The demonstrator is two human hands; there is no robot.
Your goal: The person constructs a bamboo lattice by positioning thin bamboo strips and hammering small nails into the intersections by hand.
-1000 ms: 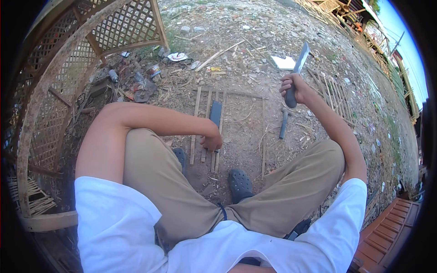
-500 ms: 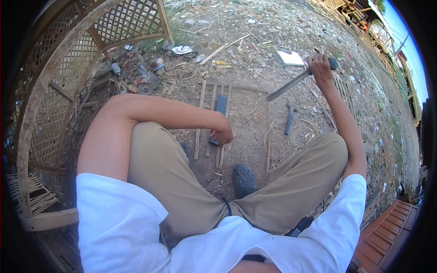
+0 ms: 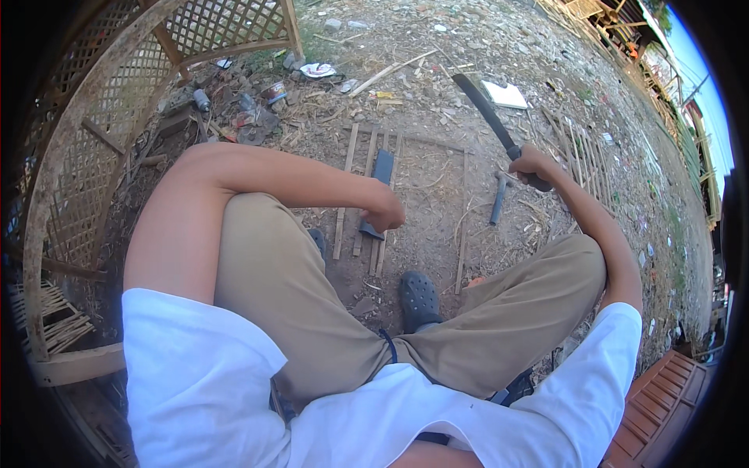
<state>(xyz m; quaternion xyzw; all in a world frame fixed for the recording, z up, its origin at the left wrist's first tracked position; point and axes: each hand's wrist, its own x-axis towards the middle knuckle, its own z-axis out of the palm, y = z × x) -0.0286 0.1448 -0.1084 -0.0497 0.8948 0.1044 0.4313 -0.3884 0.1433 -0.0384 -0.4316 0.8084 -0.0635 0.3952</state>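
I sit low over bare dirt with my knees apart. My right hand (image 3: 534, 165) grips the handle of a long dark machete (image 3: 484, 109), its blade pointing up and to the left above the ground. My left hand (image 3: 384, 212) is closed around the near end of a flat dark blade-like piece (image 3: 382, 168) that lies among several thin bamboo strips (image 3: 346, 187) on the ground. A hammer (image 3: 498, 196) lies on the dirt just below my right hand. My dark shoe (image 3: 420, 298) rests near the strips.
A curved bamboo lattice frame (image 3: 94, 117) stands at the left, with litter and cans (image 3: 261, 101) at its foot. A white flat sheet (image 3: 505, 95) lies beyond the machete. More bamboo slats (image 3: 581, 152) lie at the right. Wooden planks (image 3: 663, 405) at the lower right.
My right hand has swung the machete from upright, down and to the left, and lowered toward the hammer. My left hand has stayed on the dark piece.
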